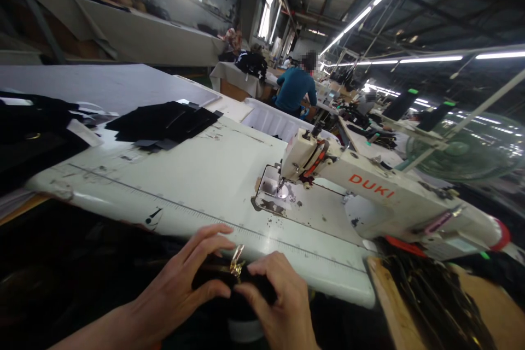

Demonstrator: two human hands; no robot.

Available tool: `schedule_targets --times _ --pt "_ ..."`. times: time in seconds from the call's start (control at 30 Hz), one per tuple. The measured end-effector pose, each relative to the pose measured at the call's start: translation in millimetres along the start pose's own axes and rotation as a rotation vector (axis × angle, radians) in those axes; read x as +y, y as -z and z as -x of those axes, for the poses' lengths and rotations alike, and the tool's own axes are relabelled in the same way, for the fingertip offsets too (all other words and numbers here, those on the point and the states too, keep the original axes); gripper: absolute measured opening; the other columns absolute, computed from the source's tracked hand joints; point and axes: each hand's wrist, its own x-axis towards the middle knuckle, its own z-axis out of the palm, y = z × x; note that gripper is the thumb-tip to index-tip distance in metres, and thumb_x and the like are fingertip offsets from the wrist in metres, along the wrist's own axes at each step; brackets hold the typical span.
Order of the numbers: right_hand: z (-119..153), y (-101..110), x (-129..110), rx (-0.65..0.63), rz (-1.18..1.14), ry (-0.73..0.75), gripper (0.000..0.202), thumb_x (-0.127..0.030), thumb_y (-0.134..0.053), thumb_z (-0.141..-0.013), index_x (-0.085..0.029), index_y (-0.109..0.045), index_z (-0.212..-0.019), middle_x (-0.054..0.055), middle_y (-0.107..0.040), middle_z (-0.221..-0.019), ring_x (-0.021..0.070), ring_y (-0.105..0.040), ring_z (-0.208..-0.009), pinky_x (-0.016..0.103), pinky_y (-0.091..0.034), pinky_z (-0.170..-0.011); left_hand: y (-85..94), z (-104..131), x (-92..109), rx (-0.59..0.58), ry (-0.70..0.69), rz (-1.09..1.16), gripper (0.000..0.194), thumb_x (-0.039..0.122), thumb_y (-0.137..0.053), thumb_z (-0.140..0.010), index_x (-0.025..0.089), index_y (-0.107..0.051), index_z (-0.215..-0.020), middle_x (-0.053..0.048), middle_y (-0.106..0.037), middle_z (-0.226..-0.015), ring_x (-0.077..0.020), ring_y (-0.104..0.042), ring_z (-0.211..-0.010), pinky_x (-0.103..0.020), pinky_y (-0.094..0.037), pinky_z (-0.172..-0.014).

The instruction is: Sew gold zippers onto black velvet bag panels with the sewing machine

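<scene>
At the front edge of the sewing table [262, 229], a small gold-coloured metal clasp [237, 262] stands between my hands. It sits on a dark piece whose outline is lost against the dark background. My left hand [197, 268] is beside the clasp, its fingers stretched over and its thumb below, with a gap between; contact with the dark piece is unclear. On the other side, my right hand [283, 295] is closed, thumb and bent fingers gripping the dark piece next to the clasp. Beyond them stands a white sewing machine [348, 186] marked DUKI.
Black fabric pieces [164, 123] lie stacked on the table, with a darker pile [41, 126] at far left. Dark strips [438, 306] rest at lower right. Behind the table are a white bin [266, 117], a seated person [296, 90] and a fan [467, 145].
</scene>
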Motion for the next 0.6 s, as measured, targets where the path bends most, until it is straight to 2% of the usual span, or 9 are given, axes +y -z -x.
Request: schedule_targets --times 0.07,0.1,0.17,0.23,0.33,0.4,0.5,0.6 --pt "-2 1 -1 -0.015 0.023 0.048 0.014 -0.033 -0.063 -0.100 -0.023 -0.059 -0.093 -0.002 -0.064 -0.074 0.0146 -0.061 -0.068 0.025 -0.047 -0.062 5.6 -1 3 0.058 -0.050 -0.093 0.039 0.044 -0.065 -0.099 0.026 -0.057 -0.133 -0.010 -0.050 -0.144 -0.0252 -0.056 -0.126 -0.034 -0.052 -0.103" --pt "-3 2 -1 -0.028 0.032 0.071 0.014 -0.032 -0.063 -0.100 -0.022 -0.059 -0.092 -0.002 -0.064 -0.074 0.0147 -0.061 -0.067 0.026 -0.047 -0.061 8.5 -3 5 0.059 -0.100 -0.118 0.034 0.039 -0.065 -0.099 0.027 -0.060 -0.131 -0.010 -0.050 -0.143 -0.0256 -0.053 -0.129 -0.035 -0.050 -0.105" --pt "-3 2 -1 -0.060 0.051 0.115 0.012 -0.029 -0.064 -0.099 -0.021 -0.059 -0.091 -0.001 -0.063 -0.073 0.0152 -0.060 -0.066 0.027 -0.046 -0.060 13.1 -10 8 0.004 -0.207 -0.094 0.022 0.031 -0.064 -0.101 0.026 -0.065 -0.122 -0.007 -0.061 -0.125 -0.0238 -0.057 -0.120 -0.037 -0.049 -0.104" --pt "-4 2 -1 -0.093 0.066 0.154 0.010 -0.025 -0.066 -0.098 -0.021 -0.059 -0.092 -0.001 -0.064 -0.073 0.0158 -0.059 -0.066 0.028 -0.046 -0.061 15.2 -17 10 -0.083 -0.278 -0.006 0.018 0.029 -0.065 -0.100 0.022 -0.066 -0.116 -0.004 -0.068 -0.101 -0.0211 -0.062 -0.100 -0.037 -0.049 -0.100" --pt "-4 5 -2 -0.110 0.070 0.180 0.007 -0.020 -0.066 -0.096 -0.021 -0.059 -0.095 -0.001 -0.066 -0.075 0.0161 -0.060 -0.067 0.029 -0.047 -0.062 13.9 -21 12 -0.117 -0.271 0.086 0.013 0.024 -0.064 -0.102 0.018 -0.065 -0.113 -0.003 -0.069 -0.088 -0.0185 -0.061 -0.083 -0.034 -0.050 -0.086" --pt "-4 9 -4 -0.067 0.094 0.154 0.008 -0.018 -0.065 -0.097 -0.020 -0.061 -0.103 0.003 -0.068 -0.086 0.0181 -0.063 -0.077 0.030 -0.052 -0.069 11.9 -21 14 -0.080 -0.236 0.092 0.009 0.022 -0.060 -0.103 0.018 -0.065 -0.110 -0.003 -0.069 -0.088 -0.0184 -0.061 -0.083 -0.031 -0.051 -0.079" --pt "2 16 -6 0.055 0.216 0.116 0.020 -0.019 -0.067 -0.094 -0.020 -0.062 -0.113 0.009 -0.064 -0.106 0.0219 -0.063 -0.097 0.033 -0.055 -0.084 10.9 -19 18 -0.013 -0.221 0.063 0.008 0.021 -0.059 -0.103 0.018 -0.065 -0.107 -0.003 -0.068 -0.087 -0.0184 -0.062 -0.083 -0.029 -0.051 -0.077" --pt "10 20 -6 0.149 0.287 0.096 0.019 -0.017 -0.071 -0.090 -0.022 -0.063 -0.106 0.006 -0.061 -0.101 0.0204 -0.062 -0.093 0.032 -0.054 -0.082 12.5 -18 23 -0.008 -0.223 0.023 0.010 0.016 -0.061 -0.101 0.017 -0.066 -0.109 -0.004 -0.068 -0.089 -0.0190 -0.062 -0.086 -0.030 -0.052 -0.081"
